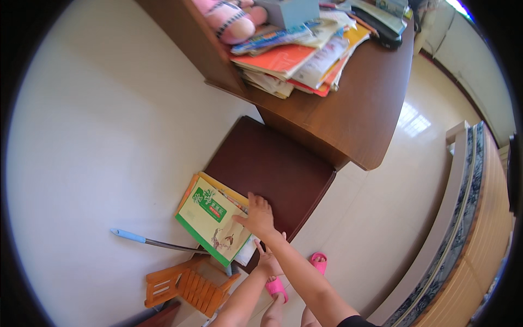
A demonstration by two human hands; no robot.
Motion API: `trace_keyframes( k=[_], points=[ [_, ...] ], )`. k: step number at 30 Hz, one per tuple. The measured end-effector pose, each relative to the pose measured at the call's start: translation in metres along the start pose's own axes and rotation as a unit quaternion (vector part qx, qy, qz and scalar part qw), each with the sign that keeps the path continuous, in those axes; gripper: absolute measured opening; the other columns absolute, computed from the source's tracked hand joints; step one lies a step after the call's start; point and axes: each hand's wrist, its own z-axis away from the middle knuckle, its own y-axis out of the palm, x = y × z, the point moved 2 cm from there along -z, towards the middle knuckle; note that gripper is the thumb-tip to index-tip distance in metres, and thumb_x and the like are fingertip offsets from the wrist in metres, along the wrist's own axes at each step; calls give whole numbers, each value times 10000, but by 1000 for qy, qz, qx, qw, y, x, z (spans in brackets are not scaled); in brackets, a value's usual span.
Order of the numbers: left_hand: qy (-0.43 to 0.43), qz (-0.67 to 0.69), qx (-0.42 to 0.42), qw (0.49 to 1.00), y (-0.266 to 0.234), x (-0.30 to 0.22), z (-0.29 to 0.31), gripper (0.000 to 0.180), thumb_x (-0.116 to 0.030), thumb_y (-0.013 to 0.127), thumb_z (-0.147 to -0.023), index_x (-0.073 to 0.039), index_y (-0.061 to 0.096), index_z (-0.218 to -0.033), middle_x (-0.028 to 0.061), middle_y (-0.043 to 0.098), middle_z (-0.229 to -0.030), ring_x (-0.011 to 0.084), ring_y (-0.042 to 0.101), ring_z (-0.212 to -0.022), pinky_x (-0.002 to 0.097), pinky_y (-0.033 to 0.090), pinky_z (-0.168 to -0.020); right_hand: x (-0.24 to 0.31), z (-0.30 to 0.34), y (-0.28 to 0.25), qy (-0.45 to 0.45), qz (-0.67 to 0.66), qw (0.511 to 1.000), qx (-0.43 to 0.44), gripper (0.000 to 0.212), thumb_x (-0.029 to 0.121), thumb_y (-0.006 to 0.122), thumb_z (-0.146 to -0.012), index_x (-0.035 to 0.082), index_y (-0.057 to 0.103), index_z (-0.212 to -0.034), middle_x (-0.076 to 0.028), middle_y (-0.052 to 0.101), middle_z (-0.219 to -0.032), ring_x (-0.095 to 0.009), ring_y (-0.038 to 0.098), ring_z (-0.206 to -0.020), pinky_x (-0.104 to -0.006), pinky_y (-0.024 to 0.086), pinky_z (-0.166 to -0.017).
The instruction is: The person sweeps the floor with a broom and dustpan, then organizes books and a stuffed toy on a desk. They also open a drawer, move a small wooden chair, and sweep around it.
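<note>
I note a stack of books (213,222), a green-and-cream one on top, lying at the front left corner of a dark brown stool (272,169) and overhanging its edge. My right hand (256,217) rests on the stack's right side, fingers spread flat, gripping nothing. My left hand (268,261) sits at the stack's near corner; I cannot tell its grip. Behind stands the desk (354,114) bearing piled magazines (299,54). An orange wooden stool (188,286) stands below.

Two bare hands show: the right hand (257,217) and the left hand (268,261). One stack of books (215,220) lies at seven o'clock, one orange stool (188,286) below, two pink slippers (277,287), one plush toy (229,19) at twelve.
</note>
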Motion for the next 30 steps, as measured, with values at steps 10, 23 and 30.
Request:
trace_keyframes(
  k=[10, 23, 30],
  points=[
    [27, 256, -269, 928, 43, -22, 50, 734, -408, 589, -676, -89, 285, -1263, 122, 201, -1336, 354, 125, -1239, 606, 113, -931, 19, -9, 23, 120, 197, 961, 152, 745, 457, 755, -460, 42, 442, -993, -118, 522, -994, -254, 486, -969, -358, 407, -794],
    [-377, 578, -435, 578, 118, 125, 112, 802, -394, 673, -650, 38, 224, -1154, 232, 490, -964, 321, 502, -870, 351, 388, -778, -58, 164, 54, 237, -286, 928, -16, 484, 143, 747, -610, 19, 454, -975, -73, 577, -830, -189, 562, -742, -304, 472, -667],
    [-333, 694, -195, 607, 120, 76, 142, 669, -535, 604, -663, 17, 506, -1029, 136, 572, -945, 266, 558, -823, 326, 428, -712, -39, 197, -50, 408, -360, 826, 144, 267, 74, 704, -625, 50, 597, -868, -63, 620, -775, -166, 607, -611, -280, 507, -517]
  ],
)
